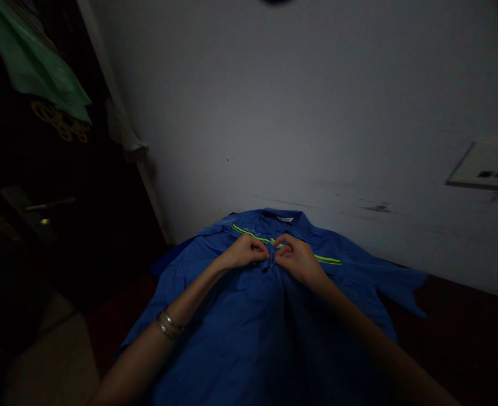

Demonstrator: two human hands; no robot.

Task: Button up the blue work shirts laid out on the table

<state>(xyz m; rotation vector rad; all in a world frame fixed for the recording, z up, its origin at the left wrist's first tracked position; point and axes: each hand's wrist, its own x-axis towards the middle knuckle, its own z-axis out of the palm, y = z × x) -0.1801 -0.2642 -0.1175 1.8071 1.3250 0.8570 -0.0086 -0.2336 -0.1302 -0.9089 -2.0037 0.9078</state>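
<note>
A blue short-sleeved shirt (227,316) with yellow-green stripes across the chest lies spread out, its collar toward the wall. My left hand (246,252) pinches the shirt's front at the middle of the chest, just under the stripe. Close beside it, my right hand (297,257) pinches the opposite side of the front, fingertips a little apart from the left ones. Between the two hands the cloth is raised in folds. A small dark spot shows below the left fingertips; I cannot tell what it is. Bracelets (170,325) circle my left wrist.
The shirt rests on a dark reddish surface (455,332) against a pale wall (299,113). A wall socket (488,166) is at the right. On the left stands a dark door with a handle (49,204), and a green cloth (41,67) hangs above. The light is dim.
</note>
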